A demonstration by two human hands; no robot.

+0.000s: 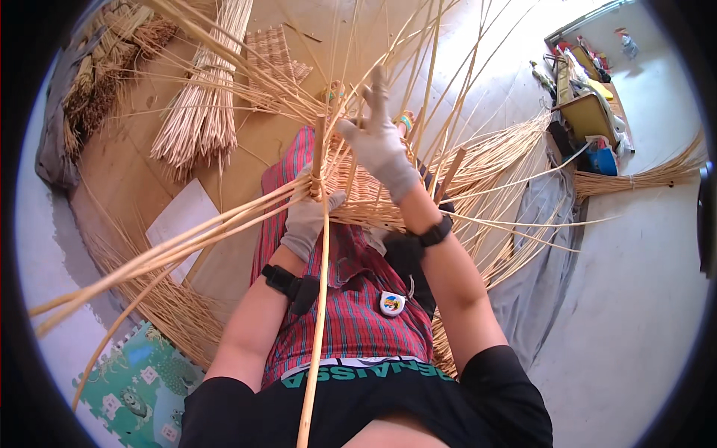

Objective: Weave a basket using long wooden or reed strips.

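Observation:
A partly woven wicker basket [357, 183] sits at my lap, with long pale willow rods fanning out from it. My left hand [304, 224], in a light work glove, is closed on its left corner, by a thick upright stick [319, 149]. Bundled rods [202, 231] stick out leftward from that corner, and one long rod [321, 313] runs down toward my chest. Above the weave, my gloved right hand [382, 145] is raised among the standing rods, fingers apart, holding nothing I can see. A second thick stick [450, 173] stands at the basket's right side.
A tied bundle of rods [202, 112] and a woven panel [270, 60] lie ahead on the left. Loose rods [508, 157] spread over the right side. A small round tape measure [391, 303] rests on the red striped cloth [336, 328]. A cluttered shelf [590, 119] stands far right.

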